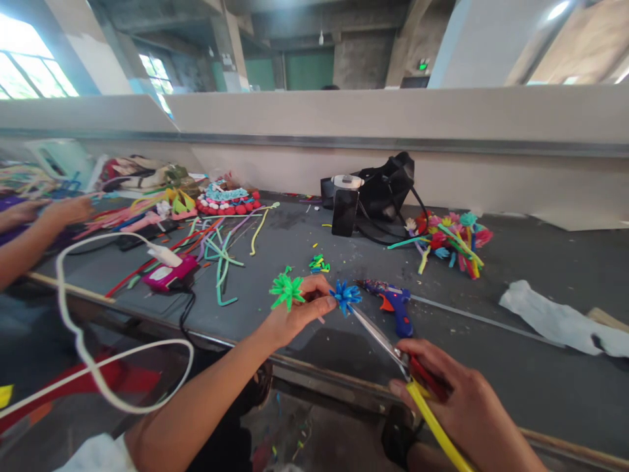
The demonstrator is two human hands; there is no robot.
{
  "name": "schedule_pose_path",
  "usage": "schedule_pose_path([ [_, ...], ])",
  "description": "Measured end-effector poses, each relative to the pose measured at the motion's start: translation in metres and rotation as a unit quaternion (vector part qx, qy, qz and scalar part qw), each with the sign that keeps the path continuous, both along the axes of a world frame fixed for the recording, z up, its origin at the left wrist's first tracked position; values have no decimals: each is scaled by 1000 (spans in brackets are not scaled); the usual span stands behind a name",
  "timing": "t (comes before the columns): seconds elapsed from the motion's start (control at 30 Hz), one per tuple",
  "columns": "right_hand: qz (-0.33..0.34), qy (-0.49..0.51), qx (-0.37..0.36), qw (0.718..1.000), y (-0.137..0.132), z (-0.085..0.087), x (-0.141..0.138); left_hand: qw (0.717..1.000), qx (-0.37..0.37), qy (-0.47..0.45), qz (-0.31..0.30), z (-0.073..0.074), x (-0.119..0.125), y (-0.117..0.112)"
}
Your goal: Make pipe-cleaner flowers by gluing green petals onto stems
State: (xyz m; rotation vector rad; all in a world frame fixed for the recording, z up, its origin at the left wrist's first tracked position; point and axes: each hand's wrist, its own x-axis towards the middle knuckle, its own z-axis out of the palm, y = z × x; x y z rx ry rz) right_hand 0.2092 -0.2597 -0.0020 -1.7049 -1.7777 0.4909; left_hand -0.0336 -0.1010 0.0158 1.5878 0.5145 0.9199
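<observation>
My left hand (312, 305) is closed, with its thumb and fingertips pinching a spiky blue pipe-cleaner flower (346, 296). A spiky green flower (286, 290) shows at the far side of the same hand; whether the hand grips it too, I cannot tell. My right hand (459, 393) is wrapped around the red handle of metal scissors (376, 330), whose blade tips reach the underside of the blue flower. A long yellow strip (432, 423) runs down alongside the right hand. Short green and yellow clippings (319, 263) lie behind the left hand.
A blue glue gun (393, 301) lies just beyond the scissors. Behind stand a phone (345, 212) and a black bag (393, 183), beside a colourful flower bunch (452, 239). Pipe cleaners (221, 255), a pink power box (171, 272) and another person's hands (66, 213) are left.
</observation>
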Motion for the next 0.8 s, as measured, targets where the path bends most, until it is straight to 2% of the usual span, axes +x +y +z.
schedule_pose_path([
  [0.2, -2, -10, 16, 1000, 0, -1, -1, 1000, -2, -3, 8, 0, 0, -1],
  [0.4, 2, -36, 58, 998, 1, 0, -4, 999, -52, -10, 1, -1, 0, -2],
  [0.63, -2, -113, 97, 989, 1, 3, -6, 997, -69, -15, 34, 3, 3, -5],
  [0.8, -3, -124, 99, 987, 0, 4, -5, 996, -67, -17, 54, 3, 6, -8],
])
